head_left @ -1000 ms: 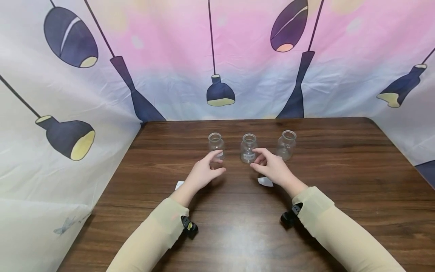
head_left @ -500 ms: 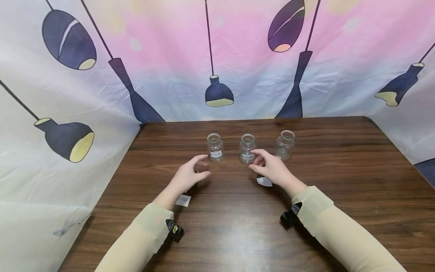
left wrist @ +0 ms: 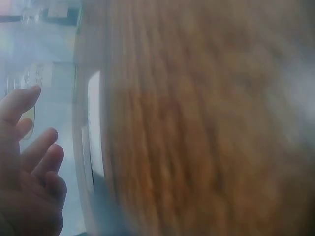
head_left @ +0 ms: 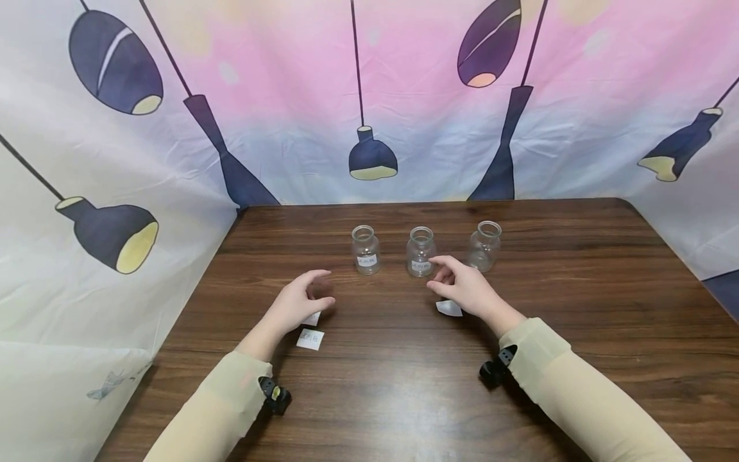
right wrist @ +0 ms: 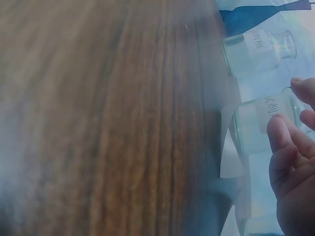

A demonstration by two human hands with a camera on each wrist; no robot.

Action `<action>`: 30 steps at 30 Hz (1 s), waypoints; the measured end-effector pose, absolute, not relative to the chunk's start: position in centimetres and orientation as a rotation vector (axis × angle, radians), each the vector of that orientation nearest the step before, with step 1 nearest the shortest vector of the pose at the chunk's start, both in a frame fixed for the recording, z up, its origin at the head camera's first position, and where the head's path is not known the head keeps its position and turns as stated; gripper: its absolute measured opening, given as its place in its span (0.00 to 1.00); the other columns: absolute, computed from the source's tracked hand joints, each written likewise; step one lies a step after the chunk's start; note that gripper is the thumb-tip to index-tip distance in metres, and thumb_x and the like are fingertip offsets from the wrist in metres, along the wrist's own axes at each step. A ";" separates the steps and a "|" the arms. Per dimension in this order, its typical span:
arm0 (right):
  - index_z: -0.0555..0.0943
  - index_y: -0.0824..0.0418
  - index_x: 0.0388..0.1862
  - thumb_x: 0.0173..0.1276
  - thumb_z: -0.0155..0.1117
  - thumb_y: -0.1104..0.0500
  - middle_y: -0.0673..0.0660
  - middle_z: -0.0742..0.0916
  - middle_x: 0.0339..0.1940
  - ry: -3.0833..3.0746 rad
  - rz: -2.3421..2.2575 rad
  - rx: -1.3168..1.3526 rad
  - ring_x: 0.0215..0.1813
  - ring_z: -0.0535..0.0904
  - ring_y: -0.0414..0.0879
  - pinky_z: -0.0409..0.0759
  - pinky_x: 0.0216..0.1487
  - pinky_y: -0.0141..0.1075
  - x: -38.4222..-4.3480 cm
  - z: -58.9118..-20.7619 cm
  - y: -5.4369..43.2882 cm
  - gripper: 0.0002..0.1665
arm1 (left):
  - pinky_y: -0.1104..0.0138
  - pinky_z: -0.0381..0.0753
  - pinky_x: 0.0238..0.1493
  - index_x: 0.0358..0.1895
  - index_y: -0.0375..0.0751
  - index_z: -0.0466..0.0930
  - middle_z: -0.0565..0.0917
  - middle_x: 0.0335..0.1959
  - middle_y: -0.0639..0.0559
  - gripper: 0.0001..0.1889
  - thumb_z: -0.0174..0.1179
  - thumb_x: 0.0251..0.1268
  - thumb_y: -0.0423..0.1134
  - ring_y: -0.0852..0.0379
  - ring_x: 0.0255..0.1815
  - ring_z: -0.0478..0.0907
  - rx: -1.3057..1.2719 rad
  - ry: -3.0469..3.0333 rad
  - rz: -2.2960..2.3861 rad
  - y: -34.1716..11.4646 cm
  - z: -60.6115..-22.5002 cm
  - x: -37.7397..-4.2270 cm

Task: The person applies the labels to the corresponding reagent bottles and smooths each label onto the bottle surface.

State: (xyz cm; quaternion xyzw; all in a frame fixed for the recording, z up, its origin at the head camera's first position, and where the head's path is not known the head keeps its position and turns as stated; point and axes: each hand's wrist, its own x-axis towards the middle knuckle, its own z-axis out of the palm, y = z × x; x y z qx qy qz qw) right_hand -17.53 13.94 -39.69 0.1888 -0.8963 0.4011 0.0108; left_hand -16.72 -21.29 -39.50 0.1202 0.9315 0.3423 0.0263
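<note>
My left hand (head_left: 293,303) is over the table's left part, fingers loosely bent and apart from the thumb, holding nothing. Under it lie two small white paper labels; the nearer label (head_left: 310,339) carries handwriting, the farther label (head_left: 312,318) is partly hidden by the hand. My right hand (head_left: 466,287) hovers in front of the middle glass jar (head_left: 421,250), thumb and fingers parted around air. That jar bears a handwritten white label (right wrist: 271,110). A blank-looking white slip (head_left: 449,308) lies beneath the right hand. The left glass jar (head_left: 365,247) also wears a written label.
A third glass jar (head_left: 485,244) stands at the right of the row, partly behind my right hand, with no label showing. All rest on a dark brown wooden table (head_left: 577,289). A printed cloth backdrop (head_left: 312,154) encloses the back and sides.
My left hand has moved left and toward me, away from the left jar, uncovering its label and the written label on the table. The right hand stays nearly still.
</note>
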 end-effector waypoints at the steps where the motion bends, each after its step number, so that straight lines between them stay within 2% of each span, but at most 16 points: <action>1: 0.71 0.59 0.63 0.64 0.64 0.53 0.49 0.82 0.36 -2.798 1.249 0.589 0.36 0.78 0.42 0.76 0.38 0.40 -17.5 -39.7 14.0 0.29 | 0.62 0.71 0.31 0.64 0.49 0.68 0.79 0.53 0.48 0.30 0.66 0.57 0.45 0.55 0.32 0.72 0.373 2.881 1.051 -21.4 -39.5 -16.7; 7: 0.71 0.58 0.63 0.64 0.64 0.53 0.48 0.83 0.34 -2.803 1.253 0.580 0.35 0.78 0.41 0.75 0.38 0.39 -17.6 -40.0 14.3 0.29 | 0.61 0.71 0.35 0.64 0.48 0.68 0.80 0.51 0.48 0.30 0.66 0.57 0.44 0.55 0.34 0.73 0.417 2.878 1.034 -22.0 -39.6 -16.7; 22: 0.71 0.58 0.63 0.64 0.65 0.54 0.48 0.83 0.32 -2.805 1.264 0.606 0.33 0.77 0.41 0.75 0.36 0.38 -17.5 -40.5 14.8 0.28 | 0.62 0.68 0.34 0.59 0.46 0.73 0.81 0.46 0.51 0.26 0.67 0.56 0.44 0.56 0.32 0.70 0.515 2.827 0.964 -25.1 -40.5 -16.1; 30: 0.71 0.57 0.63 0.65 0.63 0.52 0.48 0.82 0.33 -2.830 1.275 0.606 0.33 0.77 0.40 0.74 0.35 0.38 -17.6 -40.6 15.0 0.28 | 0.59 0.68 0.42 0.56 0.45 0.77 0.78 0.51 0.49 0.26 0.69 0.53 0.46 0.53 0.43 0.68 0.630 2.828 0.930 -26.3 -41.1 -15.7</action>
